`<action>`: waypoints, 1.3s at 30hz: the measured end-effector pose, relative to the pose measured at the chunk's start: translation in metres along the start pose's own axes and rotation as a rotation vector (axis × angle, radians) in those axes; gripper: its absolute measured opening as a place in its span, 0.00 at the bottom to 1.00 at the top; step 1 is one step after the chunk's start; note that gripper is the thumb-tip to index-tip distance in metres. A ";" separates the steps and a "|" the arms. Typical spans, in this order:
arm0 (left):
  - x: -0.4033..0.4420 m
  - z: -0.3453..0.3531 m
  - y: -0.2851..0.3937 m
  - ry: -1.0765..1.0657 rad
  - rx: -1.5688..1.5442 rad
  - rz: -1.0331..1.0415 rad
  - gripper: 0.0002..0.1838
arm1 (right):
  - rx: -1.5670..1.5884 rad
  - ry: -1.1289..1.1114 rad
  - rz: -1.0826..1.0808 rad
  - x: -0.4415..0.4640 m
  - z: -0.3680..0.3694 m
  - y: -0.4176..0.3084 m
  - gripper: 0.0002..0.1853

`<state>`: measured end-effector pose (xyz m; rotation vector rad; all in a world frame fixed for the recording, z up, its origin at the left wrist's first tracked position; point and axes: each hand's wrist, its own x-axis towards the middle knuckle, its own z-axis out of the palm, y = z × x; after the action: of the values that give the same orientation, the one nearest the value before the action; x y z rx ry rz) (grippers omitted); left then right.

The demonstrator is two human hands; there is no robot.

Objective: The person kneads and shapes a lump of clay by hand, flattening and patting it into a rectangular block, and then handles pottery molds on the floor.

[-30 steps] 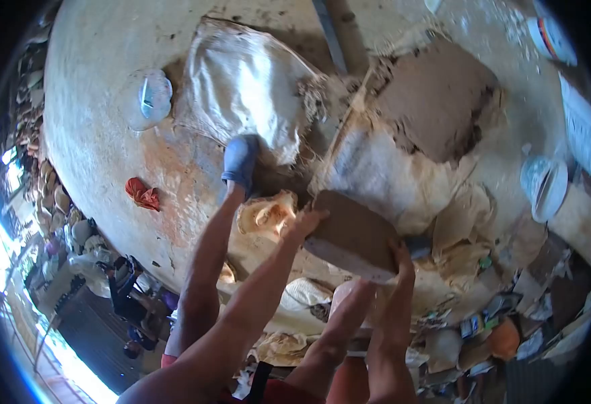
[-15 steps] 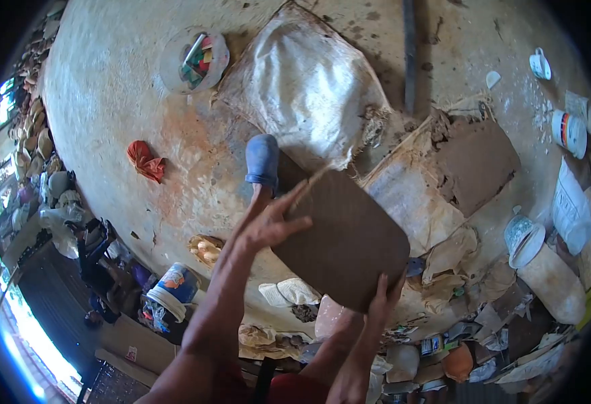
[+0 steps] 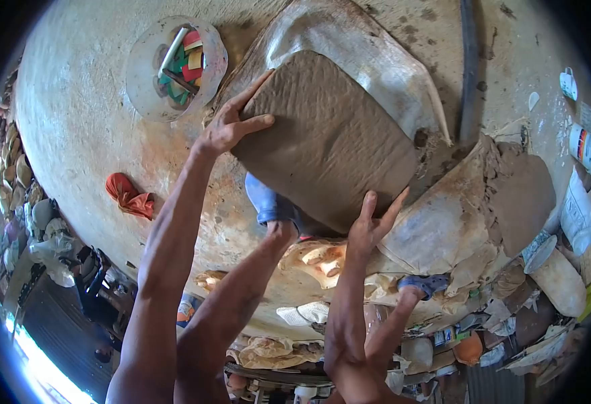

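Note:
A thick grey-brown clay block (image 3: pixel 329 141) with rounded corners is held between my two hands. My left hand (image 3: pixel 231 124) grips its upper left edge, thumb lying on the top face. At the lower right edge, my right hand (image 3: pixel 371 225) holds it with thumb and fingers on the rim. The block overlaps a pale sack (image 3: pixel 390 60) on the floor; whether it touches the sack cannot be told. To the right, a rough mass of clay (image 3: pixel 521 198) lies on another sack (image 3: pixel 437 215). My blue shoe (image 3: pixel 265 198) shows just below the block.
A clear tub (image 3: pixel 144 74) with coloured pieces stands at the upper left, above a red cloth (image 3: pixel 128 195). A dark bar (image 3: pixel 469 74) lies at the top right. White buckets (image 3: pixel 583 147) and cluttered pots line the right and bottom. Another person (image 3: pixel 100 296) is at the lower left.
The clay block has moved up and left in both hands, from beside the sack to over it. My view has shifted, and both feet now show.

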<state>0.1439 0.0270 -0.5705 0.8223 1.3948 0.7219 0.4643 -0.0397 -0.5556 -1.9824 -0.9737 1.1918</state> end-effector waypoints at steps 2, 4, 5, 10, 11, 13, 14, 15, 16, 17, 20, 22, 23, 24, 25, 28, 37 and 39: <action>0.020 -0.009 -0.044 0.041 0.308 0.121 0.52 | -0.166 0.012 -0.165 0.015 0.018 0.038 0.47; 0.027 -0.005 -0.066 0.106 0.385 0.088 0.53 | -0.200 -0.007 -0.127 0.020 0.028 0.047 0.47; 0.034 -0.002 -0.066 0.167 0.480 0.075 0.54 | -0.212 -0.010 -0.098 0.024 0.028 0.049 0.47; 0.034 0.004 -0.067 0.235 0.279 0.028 0.52 | -0.552 -0.041 -0.140 0.039 0.006 -0.004 0.44; 0.036 0.004 -0.062 0.238 0.274 0.032 0.52 | -0.601 -0.047 -0.287 0.047 0.012 -0.026 0.43; 0.030 0.004 -0.055 0.174 0.372 -0.016 0.48 | -0.692 -0.072 -0.584 0.054 0.035 -0.061 0.43; 0.029 0.005 -0.058 0.175 0.373 -0.022 0.48 | -0.732 -0.085 -0.751 0.060 0.056 -0.074 0.43; 0.029 0.007 -0.064 0.180 0.314 -0.005 0.45 | -0.719 -0.074 -0.854 0.063 0.080 -0.091 0.44; 0.029 0.006 -0.068 0.186 0.257 0.016 0.41 | -0.702 -0.060 -0.958 0.067 0.106 -0.099 0.44; 0.030 0.004 -0.069 0.191 0.262 0.016 0.41 | -0.695 -0.061 -0.960 0.076 0.134 -0.088 0.44; 0.034 0.001 -0.075 0.185 0.169 -0.012 0.34 | -1.073 -0.249 -0.993 0.095 0.180 -0.056 0.43; 0.020 -0.001 -0.085 0.171 0.129 -0.048 0.34 | -1.067 -0.223 -0.977 0.092 0.176 -0.050 0.42; 0.028 -0.002 -0.079 0.140 0.108 -0.042 0.34 | -1.078 -0.194 -0.996 0.089 0.173 -0.057 0.42; 0.029 0.000 -0.076 0.179 0.188 -0.016 0.33 | -0.980 -0.209 -1.039 0.078 0.176 -0.063 0.41; 0.037 -0.006 -0.089 0.187 0.177 0.007 0.33 | -0.891 -0.244 -1.073 0.067 0.180 -0.063 0.41; 0.039 -0.010 -0.094 0.127 0.002 -0.077 0.32 | -1.042 -0.414 -1.017 0.063 0.194 -0.056 0.42; -0.043 0.049 -0.026 0.414 -0.190 -0.206 0.34 | -0.876 -0.491 -0.564 0.014 -0.039 -0.123 0.43; -0.074 0.085 -0.016 0.475 -0.018 -0.067 0.34 | -0.937 -0.315 -0.509 0.013 -0.136 -0.115 0.40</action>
<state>0.2242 -0.0492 -0.5437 0.6062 1.8257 0.9148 0.5609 0.0141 -0.4154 -1.9662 -2.3540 0.8146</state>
